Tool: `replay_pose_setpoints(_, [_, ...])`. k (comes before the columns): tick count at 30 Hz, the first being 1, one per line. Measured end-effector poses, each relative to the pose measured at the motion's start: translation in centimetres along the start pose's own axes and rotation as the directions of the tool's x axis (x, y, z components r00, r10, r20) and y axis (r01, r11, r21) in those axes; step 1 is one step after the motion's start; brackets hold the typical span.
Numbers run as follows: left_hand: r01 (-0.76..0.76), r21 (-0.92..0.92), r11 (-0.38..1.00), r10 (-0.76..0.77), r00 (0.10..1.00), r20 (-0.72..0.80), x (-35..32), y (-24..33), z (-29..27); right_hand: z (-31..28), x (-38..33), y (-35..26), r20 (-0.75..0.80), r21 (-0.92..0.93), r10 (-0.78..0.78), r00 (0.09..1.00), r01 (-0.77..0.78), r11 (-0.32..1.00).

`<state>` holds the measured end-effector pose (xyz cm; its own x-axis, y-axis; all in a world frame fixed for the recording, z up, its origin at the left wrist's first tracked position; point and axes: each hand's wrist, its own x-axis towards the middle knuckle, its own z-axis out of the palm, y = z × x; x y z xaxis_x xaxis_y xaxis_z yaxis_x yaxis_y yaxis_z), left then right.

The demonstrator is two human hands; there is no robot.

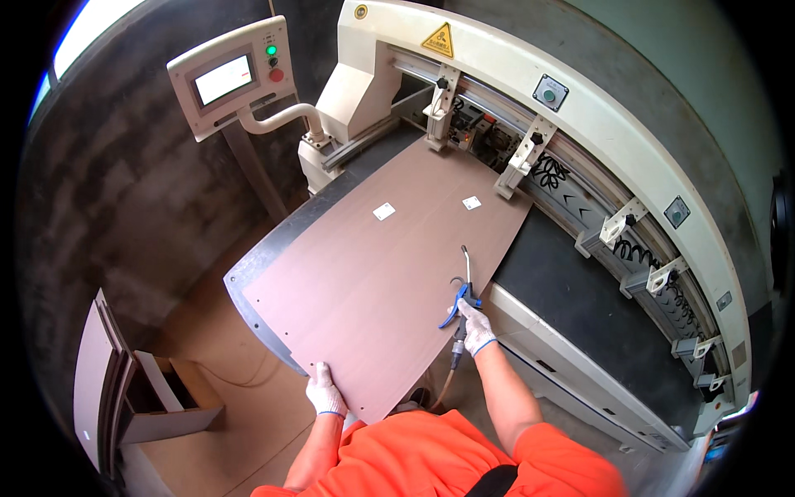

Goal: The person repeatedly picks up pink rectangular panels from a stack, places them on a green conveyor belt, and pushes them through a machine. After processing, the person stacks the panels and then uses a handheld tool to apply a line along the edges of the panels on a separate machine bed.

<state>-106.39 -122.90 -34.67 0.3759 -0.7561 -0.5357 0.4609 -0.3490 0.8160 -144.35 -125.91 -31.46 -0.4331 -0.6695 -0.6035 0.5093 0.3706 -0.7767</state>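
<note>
A large brown wood panel (377, 273) lies flat on the dark bed of a white machine (580, 273); two small white stickers sit on its far part. My left hand (325, 391), in a white glove, grips the panel's near edge. My right hand (475, 326), also gloved, holds a blue-handled air blow gun (462, 290) over the panel's right edge. Its thin metal nozzle points away from me, and a hose hangs down from it below my hand.
A control box with a screen and coloured buttons (234, 76) stands on a white arm at the far left. White clamp brackets (522, 157) line the machine's curved beam. Cut boards lean on a box (124, 398) on the floor at the left.
</note>
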Motion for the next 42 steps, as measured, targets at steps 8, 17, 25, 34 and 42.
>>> replay_pose_setpoints(8, [-0.142,0.090,0.986,0.147,0.988,-0.046,4.1,9.0,-4.6,8.7,-1.9,4.8,0.101,0.137,-0.078,0.992,0.064,0.989])
replay_pose_setpoints(17, [-0.168,0.940,0.298,0.379,0.924,0.046,14.5,15.3,-0.7,18.8,6.4,0.1,-0.018,-0.104,-0.064,0.998,0.062,0.993])
replay_pose_setpoints(25, [-0.571,0.797,-0.198,0.354,0.716,0.602,26.5,17.8,10.2,22.4,5.5,1.8,0.130,-0.183,0.036,0.991,-0.012,0.983])
replay_pose_setpoints(34, [-0.702,0.710,-0.054,0.370,0.647,0.667,19.8,12.7,1.1,18.4,-0.4,6.9,0.138,-0.110,0.143,0.980,-0.129,0.986])
replay_pose_setpoints(42, [0.236,-0.148,0.960,-0.211,0.964,0.164,8.6,5.6,-11.5,19.9,-6.9,9.9,0.039,-0.009,0.218,0.975,-0.218,0.976])
